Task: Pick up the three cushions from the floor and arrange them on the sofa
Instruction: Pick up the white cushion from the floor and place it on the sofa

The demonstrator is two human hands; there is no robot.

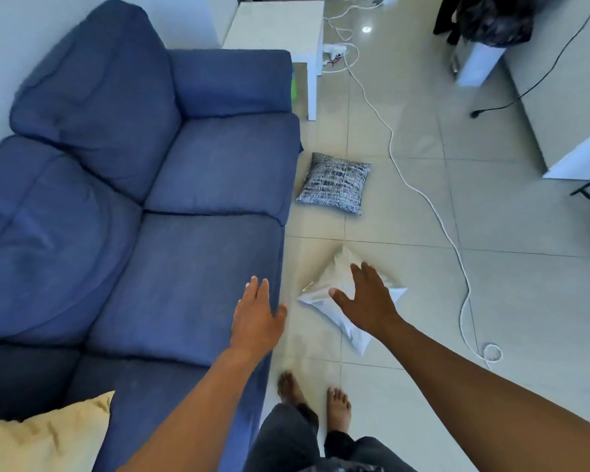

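A blue two-seat sofa (171, 206) fills the left half of the view. A cream cushion (38, 434) rests on its near end at the bottom left. On the tiled floor beside the sofa lies a pale beige cushion (324, 284), one corner pointing away from me. My right hand (365, 298) hovers over it, fingers spread, holding nothing. My left hand (256, 315) is open above the sofa seat's front edge. Farther along the floor lies a black-and-white patterned cushion (334, 182), close to the sofa's front.
A white cable (433, 206) snakes across the tiles to the right of both floor cushions, ending in a coil near me. A white side table (276, 25) stands beyond the sofa's far arm. White furniture lines the right side. My bare feet (314, 400) stand beside the sofa.
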